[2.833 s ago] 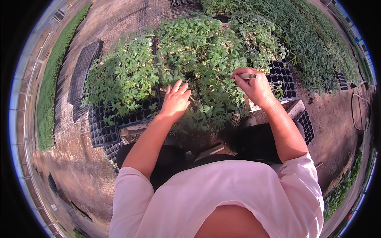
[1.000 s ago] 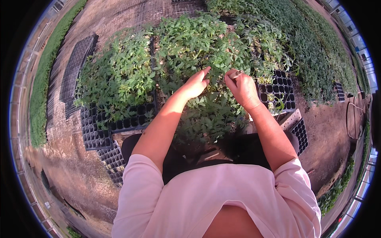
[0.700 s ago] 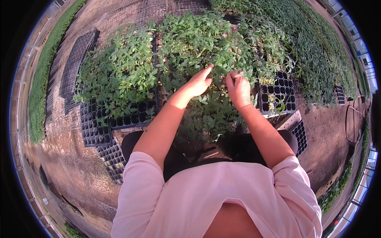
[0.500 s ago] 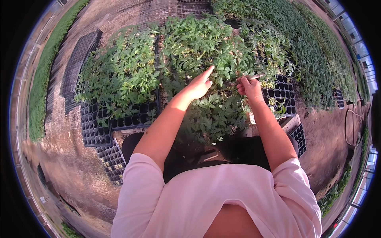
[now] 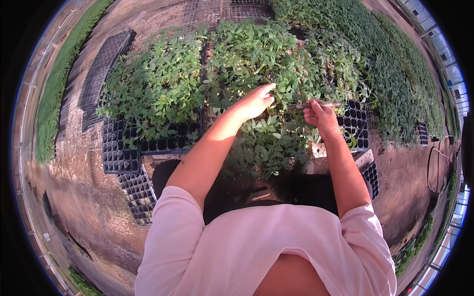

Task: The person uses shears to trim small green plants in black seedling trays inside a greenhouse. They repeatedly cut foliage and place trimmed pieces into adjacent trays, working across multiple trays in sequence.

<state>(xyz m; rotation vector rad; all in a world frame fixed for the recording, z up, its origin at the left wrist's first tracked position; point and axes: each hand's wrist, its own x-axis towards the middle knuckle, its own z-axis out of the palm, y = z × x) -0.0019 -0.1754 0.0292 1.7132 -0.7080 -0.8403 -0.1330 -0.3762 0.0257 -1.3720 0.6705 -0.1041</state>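
My left hand (image 5: 256, 101) reaches into the leafy green seedlings (image 5: 252, 54) in the middle. Its forefinger and thumb are apart, and leaves partly hide the tips. No held thing shows in it. To the right, my right hand (image 5: 322, 119) is closed around a slim, stick-like tool (image 5: 332, 104) with a brownish handle. The tool lies nearly level, its thin end pointing left toward the seedlings and my left hand. Nearer to me, below both hands, more seedlings (image 5: 264, 143) stand in a shaded clump.
Black cell trays (image 5: 121, 148) lie at the left, beside another leafy tray (image 5: 163, 84). A partly bare black tray (image 5: 354, 123) sits right of my right hand. Stacked trays (image 5: 101, 74) stand farther left. Dense plants (image 5: 340, 24) fill the far right. A hose (image 5: 428, 170) curves over the ground.
My left forefinger has bent from a straighter reach. My right hand has moved slightly right and nearer to me, the tool now lying more level. The whole view has shifted a little.
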